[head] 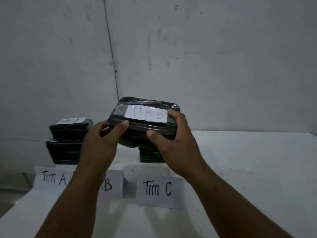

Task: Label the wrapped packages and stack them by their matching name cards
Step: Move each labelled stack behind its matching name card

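Both hands hold one black plastic-wrapped package up in the air over the white worktop. The left hand and the right hand each have a closed grip on its near side. Its white paper label says "Tim B". Two black packages are already stacked behind the "Tim A" card. Another dark stack sits behind the "Tim C" card. This one likely goes by the half-hidden "B" card next.
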Available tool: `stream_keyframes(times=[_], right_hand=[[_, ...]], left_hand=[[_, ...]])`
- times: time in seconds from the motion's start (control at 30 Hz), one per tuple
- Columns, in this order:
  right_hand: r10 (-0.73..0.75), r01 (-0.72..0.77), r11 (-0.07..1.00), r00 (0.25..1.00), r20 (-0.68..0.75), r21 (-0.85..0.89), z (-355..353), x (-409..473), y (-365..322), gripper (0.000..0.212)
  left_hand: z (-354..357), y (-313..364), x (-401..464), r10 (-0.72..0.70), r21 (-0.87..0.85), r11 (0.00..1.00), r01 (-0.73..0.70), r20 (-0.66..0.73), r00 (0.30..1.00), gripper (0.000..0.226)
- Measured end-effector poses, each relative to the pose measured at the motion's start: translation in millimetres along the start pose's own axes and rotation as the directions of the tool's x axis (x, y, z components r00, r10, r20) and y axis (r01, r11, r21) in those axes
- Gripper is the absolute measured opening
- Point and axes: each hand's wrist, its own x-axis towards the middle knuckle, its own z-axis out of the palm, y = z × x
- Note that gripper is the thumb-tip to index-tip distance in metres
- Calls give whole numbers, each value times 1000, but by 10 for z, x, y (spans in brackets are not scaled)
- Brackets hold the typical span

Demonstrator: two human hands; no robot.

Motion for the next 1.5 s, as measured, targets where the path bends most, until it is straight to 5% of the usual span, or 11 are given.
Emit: stream_keyframes(times=[0.1,0.33,0.7,1.03,1.5], right_hand=[[25,-29,998,997,78,57,468,165,-16,75],[176,-186,959,982,62,212,1186,470,140,58],[349,-368,852,929,122,373,1540,704,489,58],[359,-369,895,929,87,252,1296,869,707,47],[222,-206,975,944,243,-87,1161,1014,919,85]], left_hand=[[-349,-91,171,-27,12,1000,28,-68,997,26],[-685,-338,483,-54,95,993,68,-142,988,51],[-646,-471,746,27,257,966,0,-102,994,44],[-400,-605,918,-111,232,966,118,-41,993,41],[-252,-661,1192,-267,231,935,269,-41,963,13]])
